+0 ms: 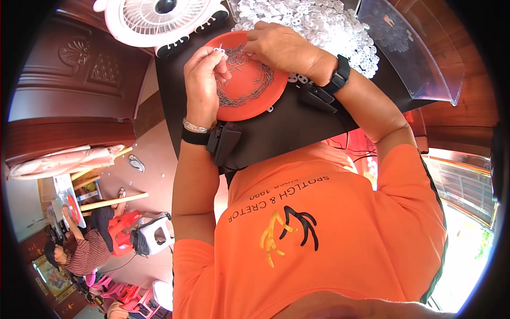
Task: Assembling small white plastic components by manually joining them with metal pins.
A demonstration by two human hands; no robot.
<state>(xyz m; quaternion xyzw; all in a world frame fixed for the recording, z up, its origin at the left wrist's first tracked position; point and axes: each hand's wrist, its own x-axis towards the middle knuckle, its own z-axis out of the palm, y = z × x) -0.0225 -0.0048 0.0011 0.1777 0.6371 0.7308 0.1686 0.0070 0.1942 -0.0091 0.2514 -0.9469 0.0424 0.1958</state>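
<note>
A round red plate (244,106) lies on the dark table, with many small grey metal pins, like nails or screws (234,100), spread in a ring on it. Over its left side, my left hand (202,80) is closed in a pinch on a small white plastic piece (219,50), which sticks up from the fingertips. My right hand (284,49) reaches across the plate's far right rim. Its fingers are bent together and point down at the pins; whatever they hold is hidden. Behind the right hand spreads a big heap of small white plastic pieces (329,26).
A white fan (119,21) stands at the far left table corner. A clear plastic bin (414,53) stands at the right beside the heap. Far left, another person (93,250) sits at a separate table, near red stools (122,231) and a white stool (156,234).
</note>
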